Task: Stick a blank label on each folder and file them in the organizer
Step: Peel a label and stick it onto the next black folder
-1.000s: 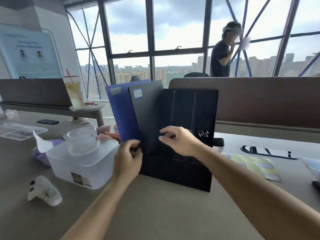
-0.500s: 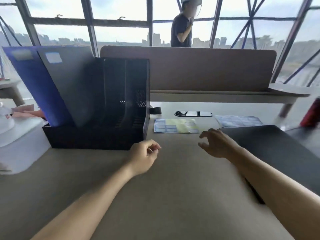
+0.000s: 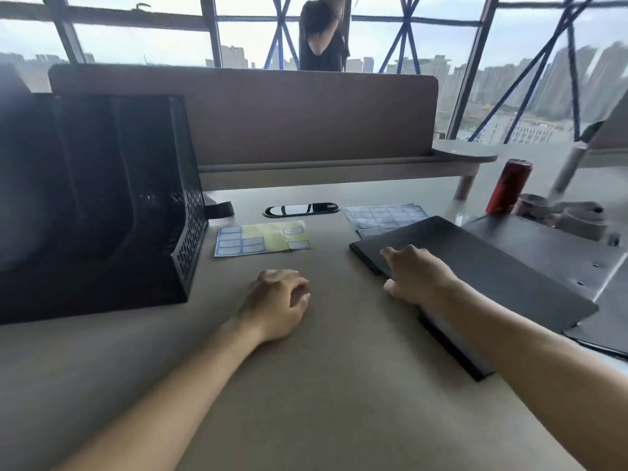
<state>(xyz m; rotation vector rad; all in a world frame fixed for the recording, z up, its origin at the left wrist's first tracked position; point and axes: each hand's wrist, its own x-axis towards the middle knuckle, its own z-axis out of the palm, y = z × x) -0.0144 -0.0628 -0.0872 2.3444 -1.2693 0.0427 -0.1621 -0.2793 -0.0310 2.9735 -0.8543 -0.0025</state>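
Note:
The black mesh organizer (image 3: pixel 183 260) stands at the left of the table, its left part dark and blurred. A yellow-green label sheet (image 3: pixel 261 237) with blue-edged blank labels lies beside it. More label sheets (image 3: pixel 384 214) lie further right, partly under a stack of black folders (image 3: pixel 492 273). My right hand (image 3: pixel 418 277) rests on the stack's near left corner, fingers laid on the top cover and thumb at its edge. My left hand (image 3: pixel 278 300) lies loosely curled on the table, holding nothing.
A red can (image 3: pixel 508 186) and grey round objects (image 3: pixel 560 212) sit at the right behind a dark grey binder (image 3: pixel 584 263). A brown partition (image 3: pixel 272 113) runs along the table's far edge, with a cable slot (image 3: pixel 300 209) before it. A person (image 3: pixel 323 35) stands at the window.
Both hands left the folders in the organizer. The view swung right. My right hand reached onto the black folder stack and my left hand settled on the table.

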